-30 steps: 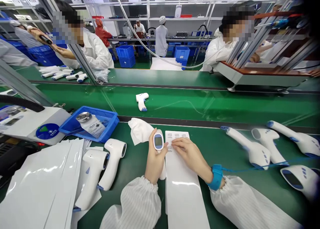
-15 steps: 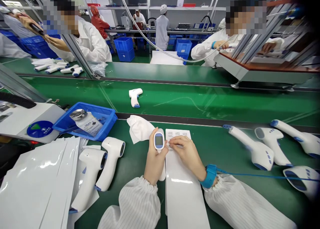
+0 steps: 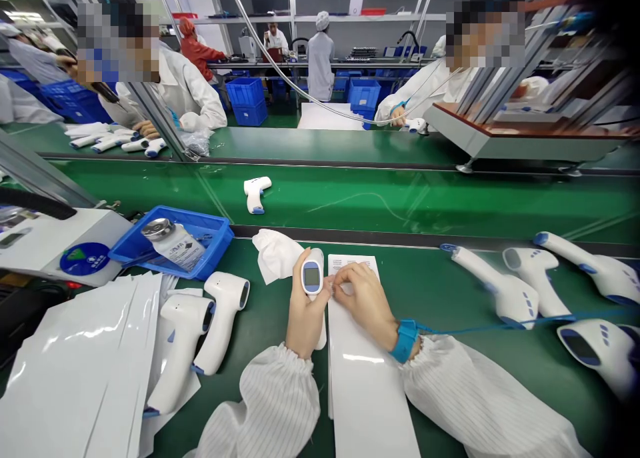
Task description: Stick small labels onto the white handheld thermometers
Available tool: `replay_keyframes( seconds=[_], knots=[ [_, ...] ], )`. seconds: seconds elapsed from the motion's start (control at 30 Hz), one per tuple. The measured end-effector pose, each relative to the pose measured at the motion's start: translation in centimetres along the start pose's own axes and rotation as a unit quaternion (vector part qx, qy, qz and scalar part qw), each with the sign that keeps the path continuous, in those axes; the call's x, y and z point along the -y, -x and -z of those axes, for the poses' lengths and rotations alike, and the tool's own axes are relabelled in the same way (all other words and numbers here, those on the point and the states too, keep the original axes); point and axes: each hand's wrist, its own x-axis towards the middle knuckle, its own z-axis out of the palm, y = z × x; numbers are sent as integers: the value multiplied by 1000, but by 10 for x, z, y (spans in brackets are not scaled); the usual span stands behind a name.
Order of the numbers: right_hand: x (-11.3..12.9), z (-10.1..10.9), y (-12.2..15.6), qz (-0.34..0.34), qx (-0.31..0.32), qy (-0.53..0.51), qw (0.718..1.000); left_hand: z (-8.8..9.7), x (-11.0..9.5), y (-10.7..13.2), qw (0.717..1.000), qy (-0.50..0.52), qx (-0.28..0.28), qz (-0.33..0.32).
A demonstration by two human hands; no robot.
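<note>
My left hand [image 3: 306,311] is closed round a white infrared thermometer [image 3: 313,277], its small grey screen facing me and its handle running down under my palm. Close beside it on the right, my right hand [image 3: 361,298] has thumb and fingers pinched together at the left edge of a label sheet [image 3: 353,261] with rows of small print. Whatever sits in that pinch is too small to make out. Under my right hand lies a long stack of glossy white sheets [image 3: 370,391]. A crumpled white cloth [image 3: 277,255] rests just behind my left hand.
Two thermometers [image 3: 223,318] lie at left by glossy sheets [image 3: 75,358]. A blue tray [image 3: 213,261] holds a metal-capped bottle [image 3: 175,243]. Several thermometers [image 3: 500,288] lie at right. A wrist-strap cord [image 3: 465,327] crosses there. Another thermometer [image 3: 256,195] is on the green belt [image 3: 350,198]; co-workers sit beyond.
My right fingers have drawn in from spread over the label sheet to a pinch at its left edge. The belt thermometer has shifted left. A far-right co-worker's hand has come down to the table.
</note>
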Motion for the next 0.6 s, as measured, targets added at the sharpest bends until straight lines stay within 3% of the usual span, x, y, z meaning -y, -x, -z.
replay_keyframes(
  seconds=[0.27, 0.4, 0.5, 0.53, 0.6],
  knots=[
    [8, 6, 13, 42, 11, 6, 999, 9, 5, -13, 997, -46, 57, 16],
    [23, 34, 22, -1, 78, -121, 990, 6, 4, -9, 996, -55, 64, 7],
    [40, 61, 21, -94, 194, -267, 939, 2, -2, -1, 995, -65, 68, -17],
    [46, 68, 19, -99, 205, -278, 933, 1, -5, 2, 994, -66, 79, -22],
    [56, 78, 15, -70, 159, -253, 952, -1, -11, 10, 991, -59, 116, -9]
  ],
)
